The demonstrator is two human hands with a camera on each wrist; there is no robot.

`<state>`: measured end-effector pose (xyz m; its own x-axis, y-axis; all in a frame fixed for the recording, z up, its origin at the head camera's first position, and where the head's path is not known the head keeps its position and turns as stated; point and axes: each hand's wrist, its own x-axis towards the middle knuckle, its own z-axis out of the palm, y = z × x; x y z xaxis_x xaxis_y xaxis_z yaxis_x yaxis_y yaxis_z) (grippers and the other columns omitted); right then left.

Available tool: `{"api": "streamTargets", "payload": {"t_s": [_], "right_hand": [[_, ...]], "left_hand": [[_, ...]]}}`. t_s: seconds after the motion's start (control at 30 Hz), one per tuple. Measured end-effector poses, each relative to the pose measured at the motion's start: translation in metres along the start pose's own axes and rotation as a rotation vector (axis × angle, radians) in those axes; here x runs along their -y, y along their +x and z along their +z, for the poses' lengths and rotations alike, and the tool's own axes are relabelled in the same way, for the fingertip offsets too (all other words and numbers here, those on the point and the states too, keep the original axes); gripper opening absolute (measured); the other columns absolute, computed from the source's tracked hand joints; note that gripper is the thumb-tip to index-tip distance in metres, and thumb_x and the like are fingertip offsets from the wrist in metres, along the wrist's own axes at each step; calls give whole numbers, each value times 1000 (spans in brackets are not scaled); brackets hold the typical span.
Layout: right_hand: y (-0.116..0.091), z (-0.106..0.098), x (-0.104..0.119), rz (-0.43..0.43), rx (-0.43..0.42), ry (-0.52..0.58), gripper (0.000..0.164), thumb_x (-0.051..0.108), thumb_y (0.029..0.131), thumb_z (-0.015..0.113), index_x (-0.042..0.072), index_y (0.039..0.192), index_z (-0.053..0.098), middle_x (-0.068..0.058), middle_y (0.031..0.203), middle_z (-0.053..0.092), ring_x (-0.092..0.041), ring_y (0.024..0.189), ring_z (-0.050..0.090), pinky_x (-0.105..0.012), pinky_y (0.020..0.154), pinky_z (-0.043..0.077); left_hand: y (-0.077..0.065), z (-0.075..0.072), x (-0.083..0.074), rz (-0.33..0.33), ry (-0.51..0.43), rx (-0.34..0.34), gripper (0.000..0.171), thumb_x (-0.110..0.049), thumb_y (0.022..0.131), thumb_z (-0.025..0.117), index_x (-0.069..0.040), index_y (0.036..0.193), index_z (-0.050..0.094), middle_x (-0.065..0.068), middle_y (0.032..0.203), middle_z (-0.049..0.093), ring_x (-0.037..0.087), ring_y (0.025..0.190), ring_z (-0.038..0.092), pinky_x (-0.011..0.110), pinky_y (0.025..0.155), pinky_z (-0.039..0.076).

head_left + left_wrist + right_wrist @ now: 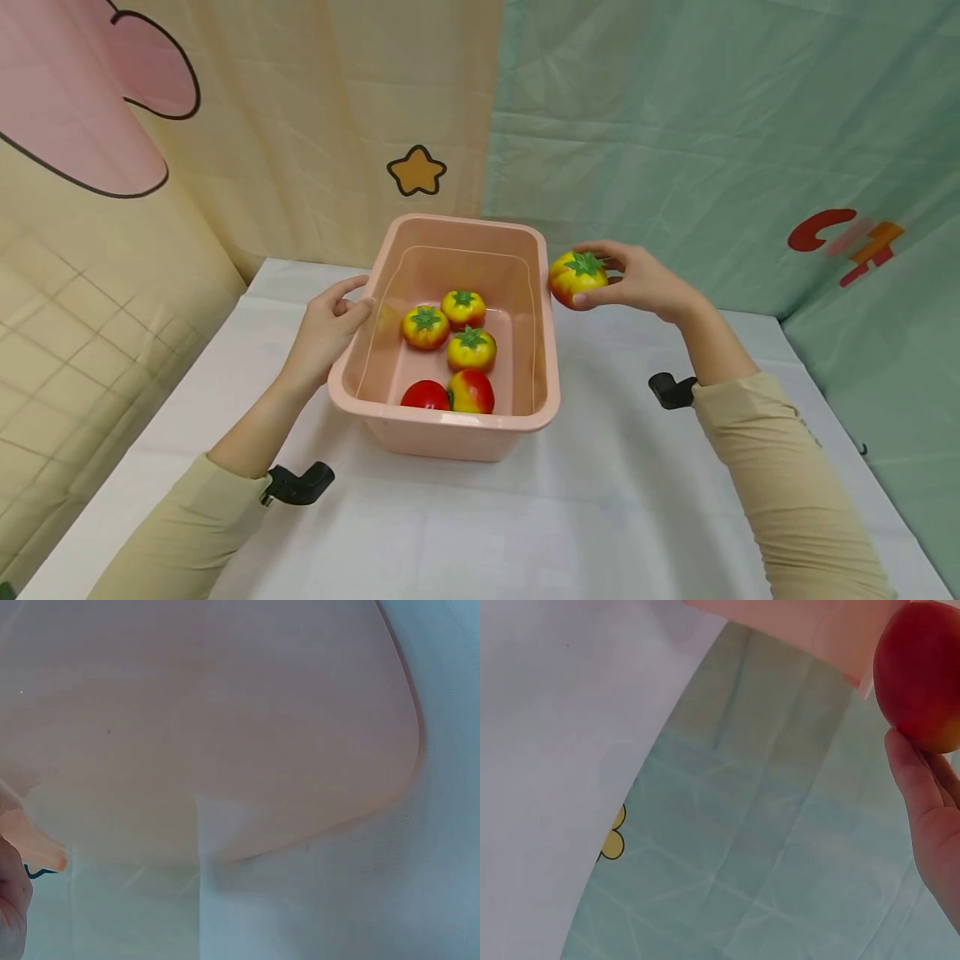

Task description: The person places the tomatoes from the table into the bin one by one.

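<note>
A pink plastic basin (450, 437) stands on the white table in the head view. My left hand (327, 327) grips its left rim; the left wrist view shows mostly the basin's outer wall (300, 735), with a bit of that hand (11, 900) at the left edge. Just outside the right rim, my right hand (630, 279) holds a yellow-and-red tomato (570, 282) with a green leafy top. Its red underside (922, 675) shows in the right wrist view. Three similar tomatoes (471, 350) lie in the basin, beside a round red fruit (425, 395) and a red-and-yellow one (472, 392).
A white cloth covers the table (487, 517). Printed curtains hang behind it, beige with a star (417, 171) on the left and green (675, 125) on the right. Black camera mounts (300, 485) stick out from both wrists.
</note>
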<state>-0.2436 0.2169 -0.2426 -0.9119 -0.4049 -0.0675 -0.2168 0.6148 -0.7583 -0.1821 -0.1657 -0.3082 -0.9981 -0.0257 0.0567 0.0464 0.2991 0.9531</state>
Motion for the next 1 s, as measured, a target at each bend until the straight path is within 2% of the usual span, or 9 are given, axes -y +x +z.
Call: {"api": "streamTargets", "payload": {"t_s": [0.27, 0.7, 1.0], "right_hand": [[10, 3, 16, -35, 17, -11, 69, 23, 77, 78, 14, 136, 45, -8, 126, 50, -24, 112, 48, -30, 82, 49], [32, 21, 46, -150, 72, -30, 66, 26, 77, 77, 17, 135, 47, -4, 126, 50, -21, 109, 50, -35, 86, 48], [43, 30, 70, -202, 108, -27, 68, 26, 76, 77, 15, 135, 46, -4, 127, 49, -21, 107, 49, -36, 87, 47]], "left_hand": [[0, 0, 0, 5, 9, -5, 49, -27, 95, 51, -8, 140, 41, 17, 86, 56, 14, 72, 61, 23, 65, 54], [1, 1, 1, 14, -4, -5, 50, -25, 95, 52, -7, 140, 42, 14, 83, 57, 13, 70, 60, 23, 64, 54], [1, 0, 1, 9, -1, -4, 50, -26, 95, 51, -7, 140, 41, 14, 84, 56, 14, 71, 61, 23, 65, 54]]}}
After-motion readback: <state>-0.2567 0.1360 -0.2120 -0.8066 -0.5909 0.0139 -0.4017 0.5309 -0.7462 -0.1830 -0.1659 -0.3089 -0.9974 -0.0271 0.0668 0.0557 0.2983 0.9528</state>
